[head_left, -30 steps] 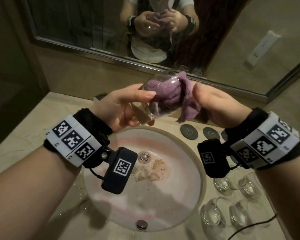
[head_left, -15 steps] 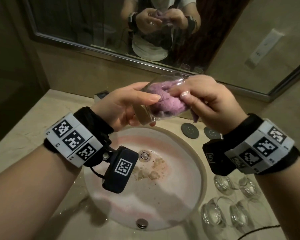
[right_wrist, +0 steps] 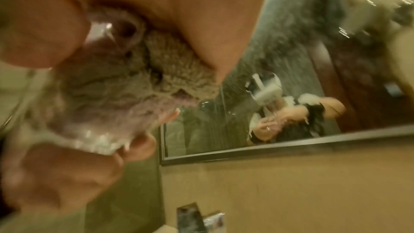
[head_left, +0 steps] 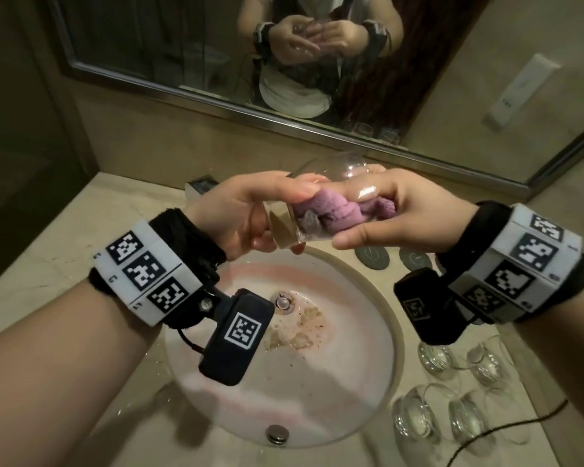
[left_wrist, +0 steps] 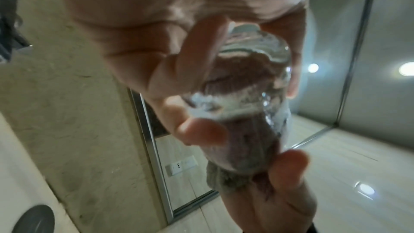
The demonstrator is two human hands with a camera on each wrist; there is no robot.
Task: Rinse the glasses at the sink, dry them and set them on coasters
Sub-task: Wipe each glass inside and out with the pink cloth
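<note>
A clear glass (head_left: 334,168) lies on its side in the air above the sink, base toward the left. My left hand (head_left: 294,217) grips it near the base, thumb on top and fingers below. A purple cloth (head_left: 334,214) is stuffed inside it. My right hand (head_left: 354,219) pinches the cloth at the glass mouth, fingers on top and thumb beneath. The left wrist view shows the glass (left_wrist: 253,84) end-on with the cloth (left_wrist: 241,130) inside. In the blurred right wrist view the cloth (right_wrist: 134,84) fills the glass (right_wrist: 94,139).
The round sink basin (head_left: 351,382) lies under my hands, with residue near its drain (head_left: 284,303). Several clear glasses (head_left: 415,419) stand on the counter to the right, beside a black cable (head_left: 503,433). Two dark round coasters (head_left: 371,256) sit behind the basin. A mirror (head_left: 182,45) covers the wall.
The cloth, which hung out of the glass mouth, is now bunched inside it. My right hand swung over the glass and turned, so its thumb is now underneath.
</note>
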